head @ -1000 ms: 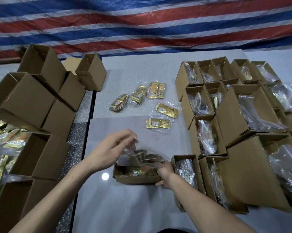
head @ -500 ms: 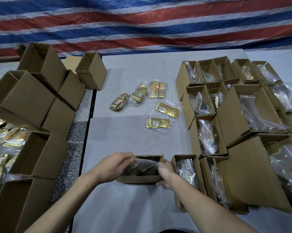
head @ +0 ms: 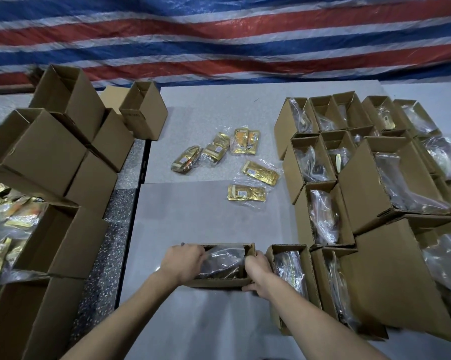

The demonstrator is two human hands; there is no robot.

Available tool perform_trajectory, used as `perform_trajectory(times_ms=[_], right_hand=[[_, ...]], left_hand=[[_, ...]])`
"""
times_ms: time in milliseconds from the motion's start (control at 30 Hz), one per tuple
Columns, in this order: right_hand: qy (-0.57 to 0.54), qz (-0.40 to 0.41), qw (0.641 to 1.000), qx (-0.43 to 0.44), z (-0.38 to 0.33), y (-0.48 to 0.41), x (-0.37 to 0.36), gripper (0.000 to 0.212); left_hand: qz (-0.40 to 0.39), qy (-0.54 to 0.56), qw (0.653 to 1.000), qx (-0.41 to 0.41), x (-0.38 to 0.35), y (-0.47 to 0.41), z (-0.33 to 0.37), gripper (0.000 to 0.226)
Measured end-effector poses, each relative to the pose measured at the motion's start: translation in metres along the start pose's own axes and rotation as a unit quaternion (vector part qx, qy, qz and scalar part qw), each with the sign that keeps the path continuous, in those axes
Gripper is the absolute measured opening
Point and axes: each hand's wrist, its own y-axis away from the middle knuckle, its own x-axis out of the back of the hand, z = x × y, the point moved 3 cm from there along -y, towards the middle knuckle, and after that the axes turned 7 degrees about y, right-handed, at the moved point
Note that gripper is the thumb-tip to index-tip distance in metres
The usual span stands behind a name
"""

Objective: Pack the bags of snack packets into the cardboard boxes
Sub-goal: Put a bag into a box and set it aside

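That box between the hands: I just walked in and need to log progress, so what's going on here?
A person is packing. The left hand pushes a clear bag of snack packets down into the small cardboard box, while the right hand grips the box's right end. Filled boxes stand to the right, empty boxes to the left, and loose gold packets lie farther back.
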Motion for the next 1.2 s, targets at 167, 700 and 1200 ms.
perform_trajectory(times_ms=[167,700,1200], right_hand=[[-0.002,0.002,1.000,-0.001,-0.004,0.006,0.000,0.035],[0.006,-0.004,0.999,0.038,0.007,0.005,0.001,0.105],[0.082,0.038,0.994,0.068,0.009,-0.008,0.002,0.069]], left_hand=[[-0.053,-0.075,0.996,0.006,-0.021,-0.019,0.019,0.023],[-0.068,-0.042,0.996,0.040,-0.034,-0.031,0.022,0.031],[-0.146,0.172,0.973,0.044,-0.033,-0.001,0.026,0.044]])
